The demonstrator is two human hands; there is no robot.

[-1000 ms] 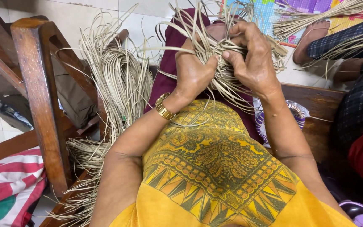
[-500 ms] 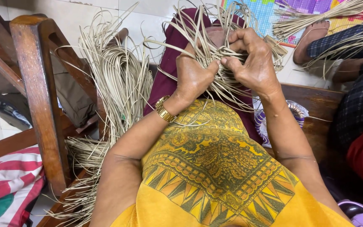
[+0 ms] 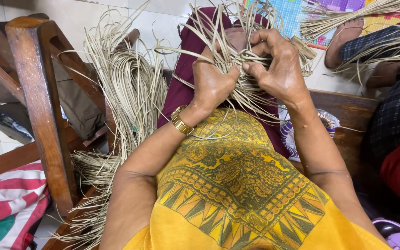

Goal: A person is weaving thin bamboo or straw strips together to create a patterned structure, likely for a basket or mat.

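Observation:
Both my hands work a tangle of pale cane strips (image 3: 237,60) held over my lap. My left hand (image 3: 214,83), with a gold watch on its wrist, grips the strips from the left. My right hand (image 3: 278,65) pinches strips from the right, its fingertips meeting the left thumb. Loose ends fan out above and below the hands. The woven middle is mostly hidden behind my fingers. A yellow patterned garment (image 3: 237,185) and maroon cloth (image 3: 186,88) lie underneath.
A large bundle of cane strips (image 3: 130,88) hangs at the left beside a wooden chair frame (image 3: 38,102). Striped cloth (image 3: 5,203) lies at the lower left. Another person's foot (image 3: 343,41) and checked clothing (image 3: 390,51) are at the upper right, with more strips.
My hands have stayed in place on the strips. The fingers have shifted slightly and the loose ends have moved a little.

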